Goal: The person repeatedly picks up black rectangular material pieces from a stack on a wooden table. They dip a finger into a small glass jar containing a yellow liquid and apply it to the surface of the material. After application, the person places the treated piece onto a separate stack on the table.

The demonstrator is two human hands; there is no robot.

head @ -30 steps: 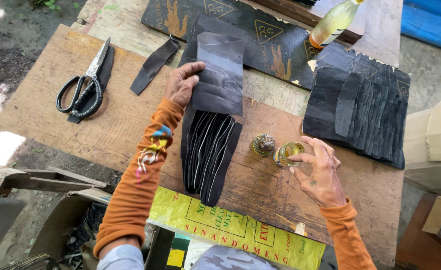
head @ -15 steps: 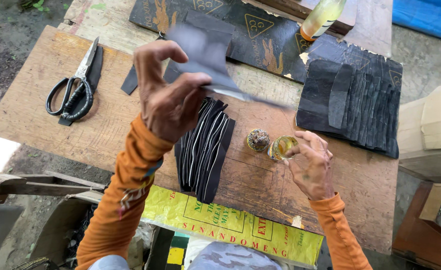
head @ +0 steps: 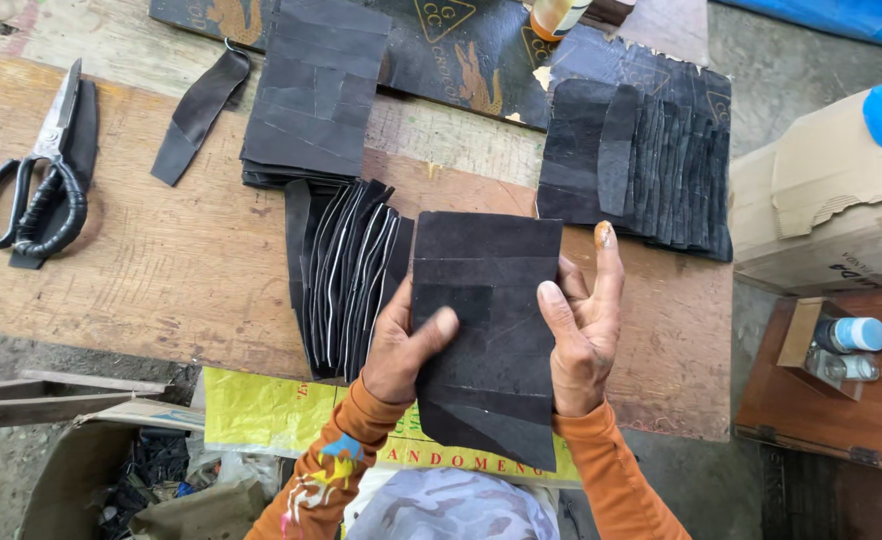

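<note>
While both hands clamp it, scene reads:
sheet: black patched sheet over table edge, long axis 12–6
left hand: grips 9 o'clock edge, thumb on top
right hand: grips 3 o'clock edge, equally near
around: strip fan at 9; scissors far 10

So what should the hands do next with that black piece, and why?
Probably press the black patched sheet flat with both thumbs. The left hand and right hand grip its two side edges above the wooden table, and the right forefinger looks smeared with something orange, maybe glue. Its overlapping strips may need firming before it joins the stack of black sheets.
</note>
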